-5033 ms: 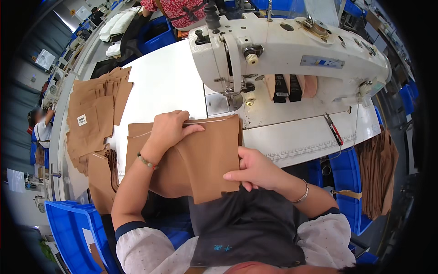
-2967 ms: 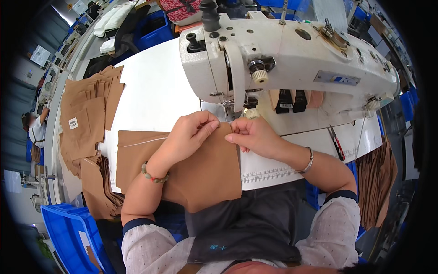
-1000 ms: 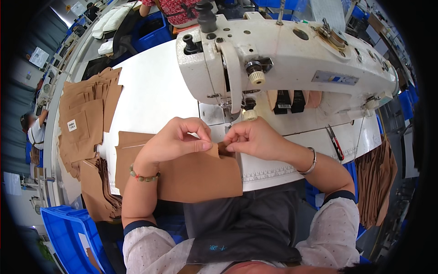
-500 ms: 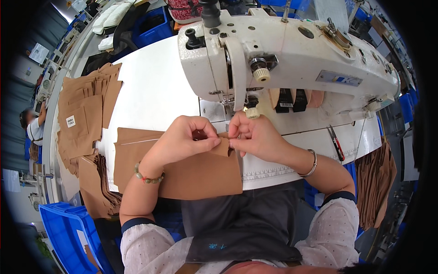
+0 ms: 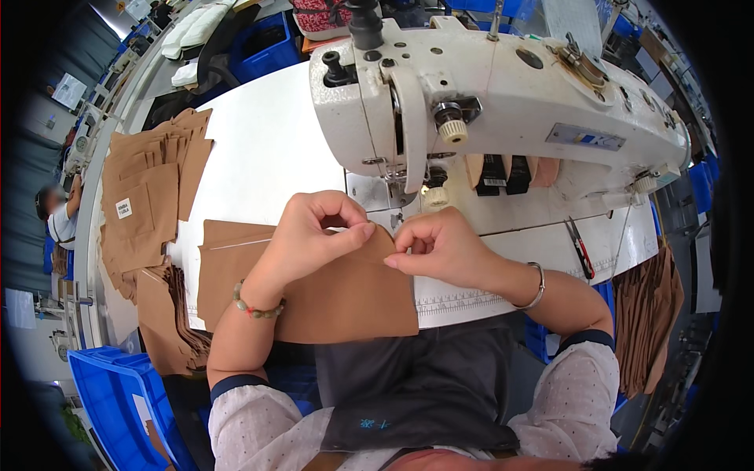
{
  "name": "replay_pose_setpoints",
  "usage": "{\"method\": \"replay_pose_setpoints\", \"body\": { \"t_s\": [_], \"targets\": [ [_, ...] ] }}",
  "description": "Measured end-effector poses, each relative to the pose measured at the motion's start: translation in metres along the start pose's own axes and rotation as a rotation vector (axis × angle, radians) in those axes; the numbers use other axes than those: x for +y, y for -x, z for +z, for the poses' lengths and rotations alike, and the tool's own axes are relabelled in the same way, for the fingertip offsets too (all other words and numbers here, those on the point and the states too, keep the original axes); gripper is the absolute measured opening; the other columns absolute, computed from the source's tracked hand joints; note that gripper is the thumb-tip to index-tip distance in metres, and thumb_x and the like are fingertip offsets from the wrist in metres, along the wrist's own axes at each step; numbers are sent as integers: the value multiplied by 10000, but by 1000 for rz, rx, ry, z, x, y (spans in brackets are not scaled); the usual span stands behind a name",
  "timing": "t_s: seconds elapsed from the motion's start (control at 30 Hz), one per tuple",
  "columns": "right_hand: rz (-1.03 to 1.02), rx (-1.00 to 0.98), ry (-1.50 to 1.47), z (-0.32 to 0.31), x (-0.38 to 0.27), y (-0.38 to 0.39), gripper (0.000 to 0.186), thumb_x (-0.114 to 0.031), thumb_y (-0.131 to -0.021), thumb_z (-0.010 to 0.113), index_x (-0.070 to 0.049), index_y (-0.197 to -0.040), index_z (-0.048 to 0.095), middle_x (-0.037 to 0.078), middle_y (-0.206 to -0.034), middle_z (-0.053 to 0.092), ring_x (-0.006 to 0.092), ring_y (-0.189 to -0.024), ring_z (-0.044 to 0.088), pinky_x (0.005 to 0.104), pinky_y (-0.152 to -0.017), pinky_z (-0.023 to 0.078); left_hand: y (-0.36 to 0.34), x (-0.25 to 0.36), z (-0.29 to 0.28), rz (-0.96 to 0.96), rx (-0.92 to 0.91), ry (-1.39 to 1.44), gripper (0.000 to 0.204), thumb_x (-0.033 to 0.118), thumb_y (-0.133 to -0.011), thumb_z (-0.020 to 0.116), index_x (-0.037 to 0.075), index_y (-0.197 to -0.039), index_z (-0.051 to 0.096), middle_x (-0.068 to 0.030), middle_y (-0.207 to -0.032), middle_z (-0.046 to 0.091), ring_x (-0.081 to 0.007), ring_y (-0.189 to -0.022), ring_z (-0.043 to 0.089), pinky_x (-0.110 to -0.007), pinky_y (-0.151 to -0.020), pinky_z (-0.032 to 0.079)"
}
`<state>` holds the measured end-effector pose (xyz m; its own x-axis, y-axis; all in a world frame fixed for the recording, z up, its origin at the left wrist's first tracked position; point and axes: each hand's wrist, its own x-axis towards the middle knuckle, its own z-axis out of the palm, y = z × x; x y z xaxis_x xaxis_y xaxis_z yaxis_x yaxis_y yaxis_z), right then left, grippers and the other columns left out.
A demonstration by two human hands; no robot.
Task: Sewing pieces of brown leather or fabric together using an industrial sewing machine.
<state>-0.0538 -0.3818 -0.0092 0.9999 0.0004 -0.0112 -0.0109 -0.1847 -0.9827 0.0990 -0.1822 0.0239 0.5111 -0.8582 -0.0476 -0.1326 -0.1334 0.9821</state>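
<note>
A flat brown fabric panel (image 5: 345,302) lies at the front edge of the white sewing table, its lower part hanging over my lap. My left hand (image 5: 318,235) pinches the panel's upper edge between thumb and index finger. Just to its right, my right hand (image 5: 440,247) has its fingers curled in a pinch at the panel's upper right corner. Whether it holds cloth or a thread there is too small to tell. Right beyond both hands stands the needle area of a white sewing machine (image 5: 503,102), with its metal plate (image 5: 367,191) partly showing.
Stacked brown pieces (image 5: 145,188) lie at the left, the top one with a white label. More brown pieces (image 5: 161,322) hang over the left edge. Red-and-black thread snips (image 5: 581,250) rest at the right. A blue bin (image 5: 118,392) stands lower left; brown cloth (image 5: 648,322) hangs far right.
The fabric edge that was folded up between my fingers now lies flatter. My right hand has moved slightly down and to the right, and its fingers are more curled.
</note>
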Motion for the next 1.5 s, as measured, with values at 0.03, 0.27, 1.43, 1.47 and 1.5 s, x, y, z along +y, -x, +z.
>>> {"method": "replay_pose_setpoints", "body": {
  "t_s": [0.03,0.27,1.43,1.47,1.5],
  "targets": [
    [-3,-12,1,-2,0,-1,169,-175,-862,835,-28,-824,762,-8,-647,645,51,-625,562,254,-568,430,0,1,-2,-13,-15,20,127,70,-927,814,-20,-882,737,-43,-909,750,-80,-831,680,-242,-764,571],
    [-36,-52,-112,0,-2,-2,286,-271,-847,894,-24,-924,773,5,-731,684,66,-640,588,255,-588,452,-1,-1,0,13,-15,65,121,68,-940,809,-17,-885,742,-19,-877,738,-64,-823,664,-233,-755,561],
    [172,-86,-74,-20,-12,-12,315,-97,-927,826,27,-1177,680,45,-976,748,68,-796,690,227,-668,553,-7,13,5,3,-116,-201,102,38,-891,815,-10,-837,744,-23,-831,741,-69,-763,665,-234,-714,555],
    [176,-71,-103,-18,-11,-12,317,-95,-924,828,28,-1176,679,47,-969,747,68,-797,692,226,-667,554,-6,13,6,0,-105,-204,101,40,-890,817,-11,-839,747,-25,-829,743,-71,-758,667,-235,-712,558],
    [180,-54,-132,-17,-10,-11,319,-92,-922,830,30,-1175,678,48,-961,747,67,-798,694,225,-666,554,-5,12,7,7,-94,-218,100,40,-889,817,-13,-839,748,-29,-830,744,-72,-758,669,-237,-714,560]
  ]
}}
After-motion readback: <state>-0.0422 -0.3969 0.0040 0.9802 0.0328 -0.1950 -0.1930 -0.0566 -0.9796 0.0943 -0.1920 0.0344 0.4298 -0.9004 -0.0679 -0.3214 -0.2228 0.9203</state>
